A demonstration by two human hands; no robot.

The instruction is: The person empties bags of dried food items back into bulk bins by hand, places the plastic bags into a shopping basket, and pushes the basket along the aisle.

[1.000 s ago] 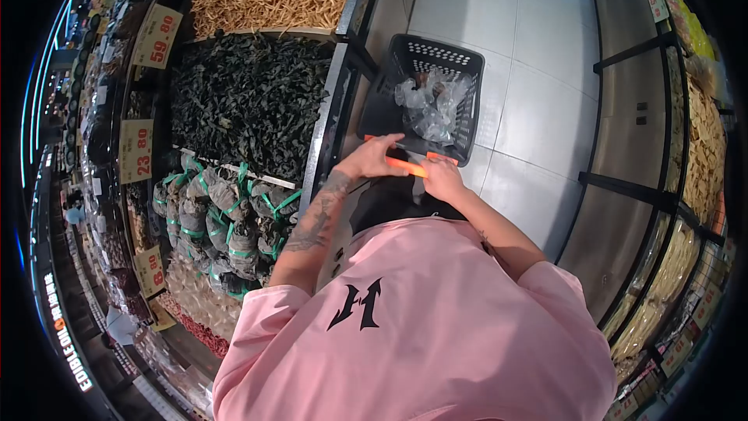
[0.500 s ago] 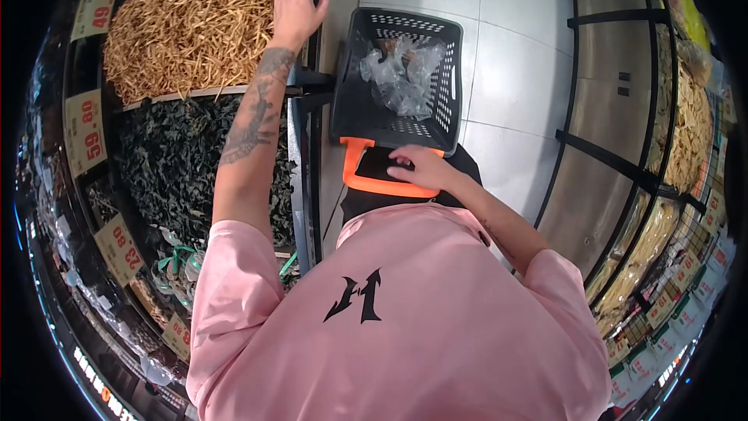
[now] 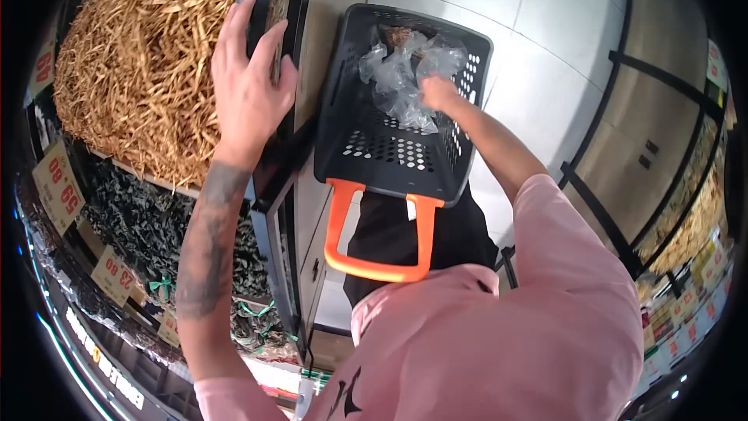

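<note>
My left hand (image 3: pixel 251 82) is open, its fingers spread over the dark edge of the bin of dried yellow-brown strips (image 3: pixel 152 54). It holds nothing. My right hand (image 3: pixel 439 93) reaches down into a black shopping basket (image 3: pixel 331 129). Its fingers are closed at the crumpled clear plastic bags (image 3: pixel 396 78) lying inside, though the fingertips are partly hidden. Something brown (image 3: pixel 399 36) shows at the far end of the bags. The basket's orange handle (image 3: pixel 374 269) points back towards my body, with neither hand on it.
Nearer on the left is a bin of dark dried pieces (image 3: pixel 132 210), with price tags (image 3: pixel 58 187) along the shelf. Pale tiled floor (image 3: pixel 506 0) runs beyond the basket. A wood-panelled shelf unit (image 3: pixel 615 152) with packaged dry goods stands on the right.
My right hand has moved from above the orange handle forward into the basket, onto the plastic bags. The handle has swung back towards me. My left hand stays at the bin's edge.
</note>
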